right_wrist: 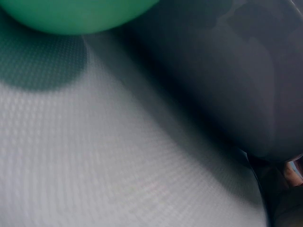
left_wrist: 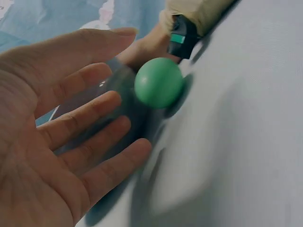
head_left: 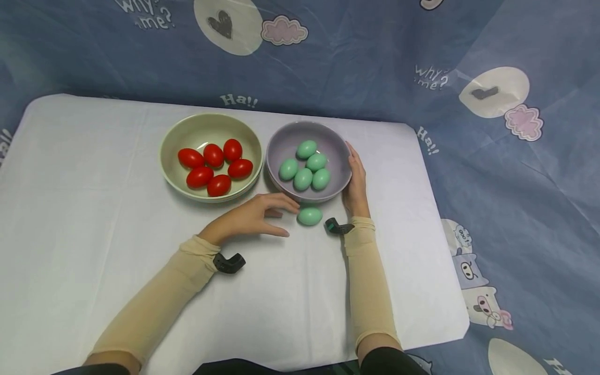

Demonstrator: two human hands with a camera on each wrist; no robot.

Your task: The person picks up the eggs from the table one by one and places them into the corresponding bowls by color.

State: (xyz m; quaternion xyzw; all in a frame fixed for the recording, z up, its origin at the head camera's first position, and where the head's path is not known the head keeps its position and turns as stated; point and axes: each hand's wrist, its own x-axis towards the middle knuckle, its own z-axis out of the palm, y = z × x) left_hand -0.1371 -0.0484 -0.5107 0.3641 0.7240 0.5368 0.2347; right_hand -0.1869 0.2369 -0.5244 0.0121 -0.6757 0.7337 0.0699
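In the head view a loose green egg point(head_left: 310, 216) lies on the white tabletop just in front of the purple bowl point(head_left: 344, 136). My left hand point(head_left: 253, 216) is beside it on the left, fingers extended and thumb spread, fingertips close to the egg. The left wrist view has the same egg point(left_wrist: 159, 82) beyond the fingertips, with nothing in the palm. My right hand point(head_left: 357, 182) rests along the bowl's right outer side, fingers lying fairly straight against the wall. Inside the bowl sit several green eggs point(head_left: 302, 178). The right wrist view shows the bowl's wall point(right_wrist: 222, 80) and part of the egg point(right_wrist: 80, 16).
Left of the purple bowl, almost touching it, stands a light green bowl point(head_left: 170, 169) holding several red eggs point(head_left: 199, 177). Both stand toward the far side of the white-covered table point(head_left: 94, 208). A blue printed cloth point(head_left: 365, 62) hangs behind and to the right.
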